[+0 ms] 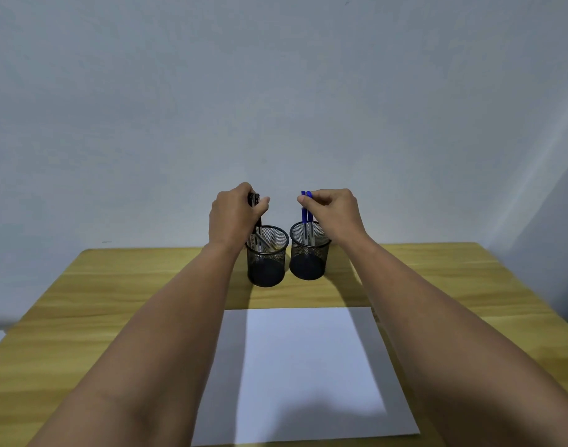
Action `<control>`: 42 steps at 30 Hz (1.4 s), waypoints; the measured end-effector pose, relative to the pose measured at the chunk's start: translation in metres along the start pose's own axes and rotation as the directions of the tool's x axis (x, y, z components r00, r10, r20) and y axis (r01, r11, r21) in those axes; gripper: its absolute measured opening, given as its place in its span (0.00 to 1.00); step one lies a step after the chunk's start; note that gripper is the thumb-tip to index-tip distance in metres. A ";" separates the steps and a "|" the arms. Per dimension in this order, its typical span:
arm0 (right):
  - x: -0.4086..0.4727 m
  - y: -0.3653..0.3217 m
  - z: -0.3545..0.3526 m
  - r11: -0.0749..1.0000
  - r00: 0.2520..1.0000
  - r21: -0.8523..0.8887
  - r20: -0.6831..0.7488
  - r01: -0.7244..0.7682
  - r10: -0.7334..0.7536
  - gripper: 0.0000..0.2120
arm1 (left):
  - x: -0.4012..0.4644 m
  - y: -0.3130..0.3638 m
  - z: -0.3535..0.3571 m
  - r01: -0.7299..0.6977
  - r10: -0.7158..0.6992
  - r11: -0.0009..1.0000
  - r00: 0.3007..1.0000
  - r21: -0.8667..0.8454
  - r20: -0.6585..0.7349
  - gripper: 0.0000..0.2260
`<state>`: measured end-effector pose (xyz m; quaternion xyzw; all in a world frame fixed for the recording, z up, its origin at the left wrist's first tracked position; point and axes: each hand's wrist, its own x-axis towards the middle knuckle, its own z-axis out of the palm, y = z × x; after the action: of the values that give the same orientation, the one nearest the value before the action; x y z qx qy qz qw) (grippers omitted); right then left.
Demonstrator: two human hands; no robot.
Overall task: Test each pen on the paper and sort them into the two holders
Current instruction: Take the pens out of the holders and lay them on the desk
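Our left hand (234, 217) gripped the black pens (256, 217) standing in the left holder (267, 256), at eleven o'clock from the paper (308, 372). Our right hand (332, 211) pinched the blue pens (307, 217) in the right holder (309, 251), at twelve o'clock.

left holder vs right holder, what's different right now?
The left holder holds black-capped pens that lean at a slant; the right holder holds blue-capped pens that stand nearly upright. The left hand grips the black pens, the right hand pinches the blue caps. The left holder sits slightly nearer the paper. Both are black mesh cups.
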<state>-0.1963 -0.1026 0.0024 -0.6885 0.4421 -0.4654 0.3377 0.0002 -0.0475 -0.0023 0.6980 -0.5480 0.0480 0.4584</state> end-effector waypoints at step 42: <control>-0.078 -0.033 0.270 0.892 0.905 -0.452 0.378 -0.004 0.196 0.13 | -0.053 -0.206 -0.135 0.266 -0.368 0.920 0.842 0.290 0.395 0.18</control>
<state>0.0530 -0.0031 -0.0866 -0.8052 0.4898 -0.1781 0.2829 0.2047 0.0805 -0.0758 0.8187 -0.5048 -0.1270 0.2423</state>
